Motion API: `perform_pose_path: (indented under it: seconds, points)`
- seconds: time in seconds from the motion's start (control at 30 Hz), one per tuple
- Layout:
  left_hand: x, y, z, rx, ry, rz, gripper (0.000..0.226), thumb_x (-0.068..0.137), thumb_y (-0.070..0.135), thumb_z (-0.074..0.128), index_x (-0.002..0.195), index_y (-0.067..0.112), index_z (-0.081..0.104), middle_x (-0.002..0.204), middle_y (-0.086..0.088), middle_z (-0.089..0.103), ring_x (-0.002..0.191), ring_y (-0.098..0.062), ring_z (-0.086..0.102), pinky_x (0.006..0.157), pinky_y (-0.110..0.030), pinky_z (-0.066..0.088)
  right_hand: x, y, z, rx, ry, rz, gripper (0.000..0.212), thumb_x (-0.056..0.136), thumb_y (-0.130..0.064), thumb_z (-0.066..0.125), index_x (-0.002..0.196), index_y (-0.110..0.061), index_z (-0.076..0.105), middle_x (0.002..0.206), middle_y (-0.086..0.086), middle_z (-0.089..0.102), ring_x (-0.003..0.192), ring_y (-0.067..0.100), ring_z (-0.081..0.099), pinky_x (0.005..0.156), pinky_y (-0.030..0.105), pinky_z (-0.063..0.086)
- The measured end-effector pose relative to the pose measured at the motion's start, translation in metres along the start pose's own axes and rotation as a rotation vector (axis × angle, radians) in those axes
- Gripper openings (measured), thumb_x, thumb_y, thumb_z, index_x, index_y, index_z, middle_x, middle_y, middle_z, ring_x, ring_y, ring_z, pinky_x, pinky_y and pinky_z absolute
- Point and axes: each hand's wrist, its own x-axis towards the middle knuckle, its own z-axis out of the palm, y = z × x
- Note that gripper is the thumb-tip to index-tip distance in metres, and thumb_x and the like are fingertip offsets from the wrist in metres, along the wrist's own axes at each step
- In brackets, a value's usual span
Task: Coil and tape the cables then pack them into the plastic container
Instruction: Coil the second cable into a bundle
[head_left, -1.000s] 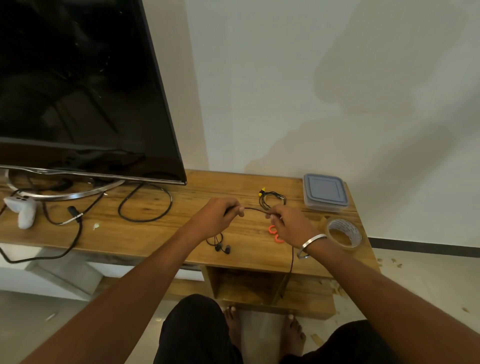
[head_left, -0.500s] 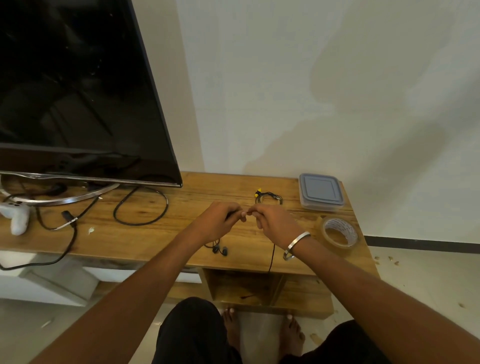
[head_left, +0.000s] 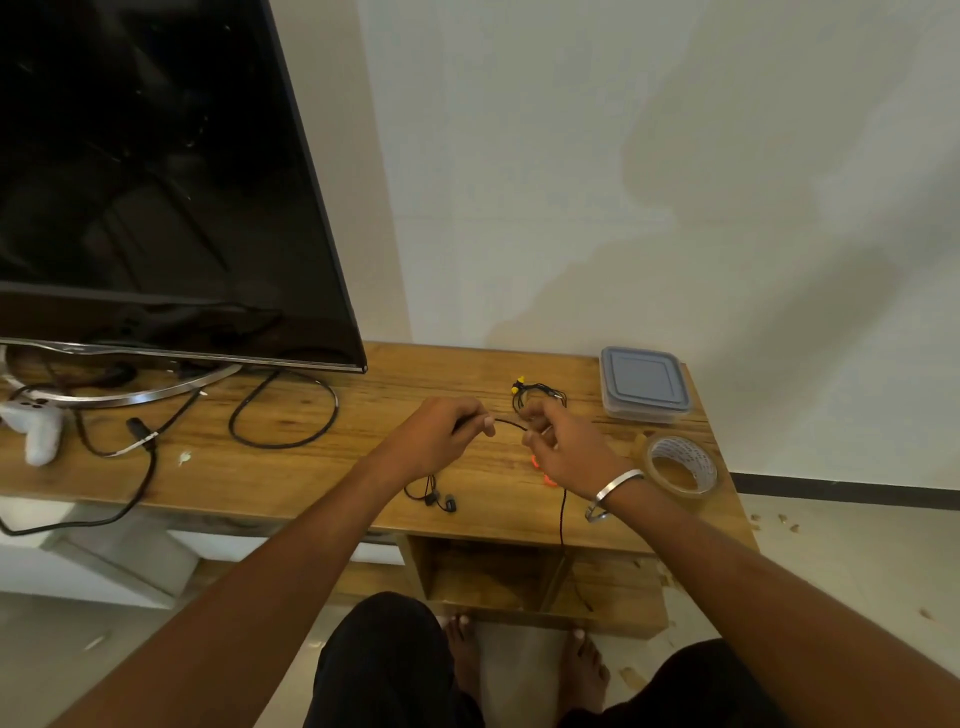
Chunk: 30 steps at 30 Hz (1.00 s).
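Note:
A thin black cable (head_left: 509, 423) stretches between my two hands above the wooden table (head_left: 291, 467). My left hand (head_left: 441, 439) pinches one end; my right hand (head_left: 563, 447) grips it further along, and the rest hangs down past the table's front edge (head_left: 562, 525). A small coiled black cable with yellow plugs (head_left: 535, 392) lies just behind my hands. Black earphones (head_left: 434, 496) lie under my left wrist. The closed plastic container with a grey lid (head_left: 644, 384) stands at the back right. A roll of clear tape (head_left: 680, 465) lies in front of it.
A large black TV (head_left: 156, 182) on a curved metal stand fills the left. A black cable loop (head_left: 285, 410) and a white game controller (head_left: 34, 423) lie near it. Something orange (head_left: 543, 470) peeks out beneath my right hand. My feet show below the table.
My hands touched half a second ago and have now drawn apart again, with a short stretch of cable between them. The camera view shifted slightly.

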Motion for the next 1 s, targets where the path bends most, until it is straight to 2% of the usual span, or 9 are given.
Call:
perform_pose_path:
  seconds: [0.1,0.27,0.4,0.47,0.6,0.67,0.8,0.93,1.0]
  points:
    - [0.003,0.005,0.004,-0.005,-0.013,0.038,0.023,0.1,0.028,0.051,0.093,0.016,0.07,0.057,0.01,0.048,0.046,-0.004,0.039,0.046,-0.017,0.028,0.003,-0.012,0.005,-0.036,-0.056,-0.085,0.026,0.092,-0.019,0.053,0.119,-0.017,0.056,0.099,-0.001,0.064,0.077,0.012,0.061,0.06,0.008,0.041]
    - [0.004,0.007,0.002,-0.001,-0.036,0.052,0.024,0.1,0.028,0.052,0.094,0.013,0.07,0.063,0.009,0.052,0.05,-0.004,0.043,0.049,-0.017,0.031,0.007,-0.02,0.002,-0.121,-0.062,-0.144,0.022,0.098,-0.017,0.042,0.101,-0.013,0.064,0.076,0.004,0.07,0.056,-0.002,0.051,0.053,0.008,0.037]
    - [0.001,0.006,-0.007,-0.003,-0.031,0.033,0.022,0.1,0.03,0.052,0.095,0.019,0.07,0.058,0.008,0.047,0.048,-0.005,0.039,0.048,-0.017,0.03,0.005,-0.011,-0.006,-0.141,0.028,-0.121,0.024,0.098,-0.021,0.042,0.105,-0.017,0.065,0.062,-0.011,0.056,0.053,0.008,0.051,0.053,0.026,0.042]
    - [0.001,0.003,-0.011,0.001,-0.022,0.017,0.022,0.1,0.03,0.052,0.096,0.019,0.071,0.058,0.008,0.047,0.049,-0.006,0.039,0.05,-0.019,0.033,0.004,-0.005,-0.01,-0.156,0.087,-0.091,0.022,0.097,-0.02,0.043,0.103,-0.017,0.064,0.06,-0.016,0.051,0.053,0.01,0.052,0.053,0.027,0.041]
    - [-0.001,0.002,-0.014,0.013,-0.025,0.029,0.021,0.1,0.028,0.052,0.097,0.019,0.071,0.06,0.009,0.048,0.049,-0.006,0.036,0.047,-0.016,0.031,-0.003,-0.003,-0.017,-0.099,0.099,-0.017,0.018,0.099,-0.017,0.041,0.1,-0.017,0.059,0.063,-0.019,0.05,0.047,-0.003,0.055,0.04,0.014,0.037]
    - [-0.001,0.002,-0.014,0.01,-0.022,0.028,0.021,0.1,0.029,0.052,0.097,0.02,0.071,0.061,0.009,0.048,0.049,-0.006,0.036,0.047,-0.017,0.03,-0.004,-0.003,-0.017,-0.06,0.09,0.013,0.018,0.098,-0.014,0.04,0.101,-0.015,0.058,0.065,-0.011,0.055,0.048,-0.007,0.056,0.039,0.013,0.039]
    - [0.0,0.003,-0.01,0.016,-0.015,0.03,0.021,0.1,0.029,0.052,0.097,0.019,0.071,0.061,0.008,0.049,0.049,-0.006,0.036,0.047,-0.018,0.028,-0.002,-0.002,-0.013,0.023,-0.008,0.014,0.021,0.093,-0.014,0.048,0.112,-0.019,0.056,0.085,-0.001,0.067,0.071,0.014,0.065,0.064,0.032,0.057]
    - [0.004,0.009,-0.005,0.003,-0.058,0.071,0.022,0.099,0.028,0.052,0.092,0.015,0.069,0.064,-0.001,0.053,0.053,-0.008,0.038,0.05,-0.02,0.028,0.004,-0.013,-0.004,0.014,-0.102,-0.101,0.021,0.093,-0.021,0.053,0.114,-0.021,0.057,0.085,-0.011,0.065,0.068,-0.004,0.06,0.059,0.009,0.043]
    - [0.007,0.012,-0.005,0.021,-0.077,0.078,0.025,0.1,0.027,0.051,0.089,0.01,0.067,0.069,-0.009,0.058,0.056,-0.011,0.041,0.053,-0.026,0.031,0.008,-0.019,0.0,-0.039,-0.095,-0.15,0.013,0.095,-0.023,0.049,0.103,-0.024,0.059,0.074,-0.012,0.065,0.064,-0.003,0.057,0.057,0.009,0.038]
